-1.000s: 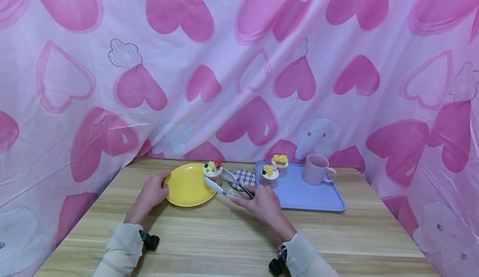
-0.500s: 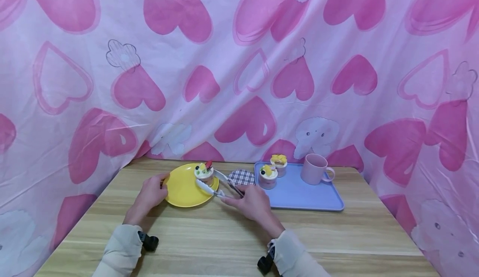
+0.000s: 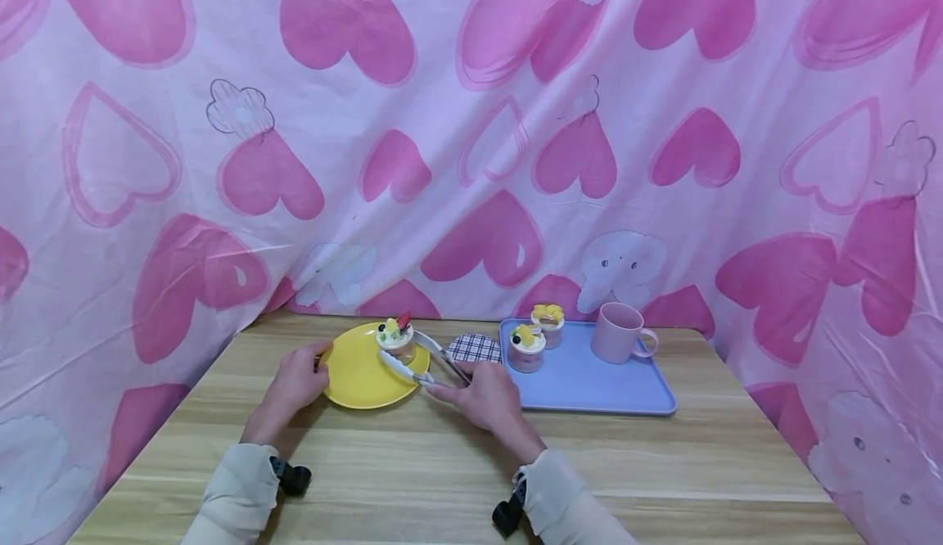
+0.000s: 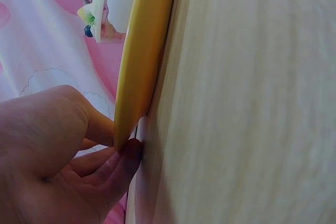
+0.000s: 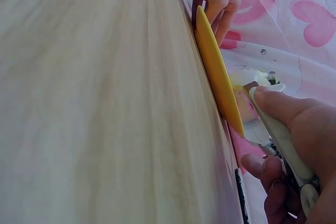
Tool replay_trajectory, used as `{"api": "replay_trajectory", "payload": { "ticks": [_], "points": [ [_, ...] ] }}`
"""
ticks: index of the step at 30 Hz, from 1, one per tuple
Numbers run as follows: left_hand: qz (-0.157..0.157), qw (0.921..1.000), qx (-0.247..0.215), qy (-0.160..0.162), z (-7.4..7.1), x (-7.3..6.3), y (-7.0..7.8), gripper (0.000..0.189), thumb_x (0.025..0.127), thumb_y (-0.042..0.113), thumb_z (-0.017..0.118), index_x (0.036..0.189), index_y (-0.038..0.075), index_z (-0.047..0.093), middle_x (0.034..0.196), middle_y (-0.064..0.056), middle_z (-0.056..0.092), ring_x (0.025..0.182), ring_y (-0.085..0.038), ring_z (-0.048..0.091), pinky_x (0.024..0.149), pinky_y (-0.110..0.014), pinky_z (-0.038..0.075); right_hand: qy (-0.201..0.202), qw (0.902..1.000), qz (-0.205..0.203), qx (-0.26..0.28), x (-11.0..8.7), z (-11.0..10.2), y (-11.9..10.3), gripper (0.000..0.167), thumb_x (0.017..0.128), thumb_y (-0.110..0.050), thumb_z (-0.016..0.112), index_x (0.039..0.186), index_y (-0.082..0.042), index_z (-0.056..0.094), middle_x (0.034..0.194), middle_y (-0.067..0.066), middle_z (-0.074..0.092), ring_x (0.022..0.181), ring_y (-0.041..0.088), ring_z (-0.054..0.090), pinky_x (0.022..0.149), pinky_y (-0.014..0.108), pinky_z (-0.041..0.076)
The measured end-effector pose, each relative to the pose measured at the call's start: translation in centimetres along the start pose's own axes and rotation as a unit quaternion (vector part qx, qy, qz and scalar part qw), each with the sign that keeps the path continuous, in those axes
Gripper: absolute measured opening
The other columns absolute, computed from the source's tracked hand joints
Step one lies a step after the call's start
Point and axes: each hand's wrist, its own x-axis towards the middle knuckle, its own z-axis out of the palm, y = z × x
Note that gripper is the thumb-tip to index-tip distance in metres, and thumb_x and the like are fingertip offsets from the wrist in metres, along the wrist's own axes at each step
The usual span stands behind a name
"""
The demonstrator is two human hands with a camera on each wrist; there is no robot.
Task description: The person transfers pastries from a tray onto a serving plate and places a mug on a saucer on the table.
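My left hand (image 3: pixel 298 381) pinches the left rim of a round yellow plate (image 3: pixel 354 381). In the left wrist view, the thumb lies on the rim of the plate (image 4: pixel 142 56) and fingers reach under it. My right hand (image 3: pixel 486 398) grips a pair of tongs (image 3: pixel 399 367) with pale tips. Between those tips stands a small dessert cup (image 3: pixel 396 335), upright over the right part of the plate, topped with white cream, yellow fruit, a dark berry and a red piece. The right wrist view has the thumb along the tongs' handle (image 5: pixel 281 137).
A blue tray (image 3: pixel 626 394) at right carries two more dessert cups (image 3: pixel 526 350) and a pink mug (image 3: pixel 617 334). A round checked coaster (image 3: pixel 475 347) lies between plate and tray. Behind the wooden table (image 3: pixel 412 463) hangs a pink heart-patterned cloth (image 3: pixel 471 144).
My right hand has moved left with the tongs, bringing the dessert cup from the plate's right edge farther in over the plate. My left hand stays at the rim.
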Motion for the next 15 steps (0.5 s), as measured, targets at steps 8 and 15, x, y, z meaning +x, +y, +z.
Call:
{"api": "replay_trajectory", "payload": {
  "ticks": [8,15],
  "points": [
    [-0.004,1.0,0.002,-0.006,-0.1,0.0,0.0,0.059,0.098,-0.002,0.057,0.155,-0.013,0.047,0.146,-0.037,0.058,0.091,-0.03,0.061,0.062,-0.028,0.053,-0.002,0.9993,0.028,0.024,0.5,1.0,-0.5,0.06,0.077,-0.07,0.087,0.117,-0.025,0.086,0.057,-0.008,0.034,0.057,0.013,0.042,0.047,0.027,0.032],
    [0.004,1.0,0.006,0.0,-0.1,-0.1,0.1,0.057,0.097,-0.002,0.058,0.153,-0.013,0.05,0.148,-0.036,0.059,0.095,-0.031,0.061,0.061,-0.025,0.05,0.001,0.9986,0.046,0.027,0.7,1.8,-0.9,0.079,0.077,-0.072,0.086,0.138,-0.023,0.076,0.063,-0.006,0.041,0.061,0.015,0.044,0.053,0.026,0.035]
  ]
}}
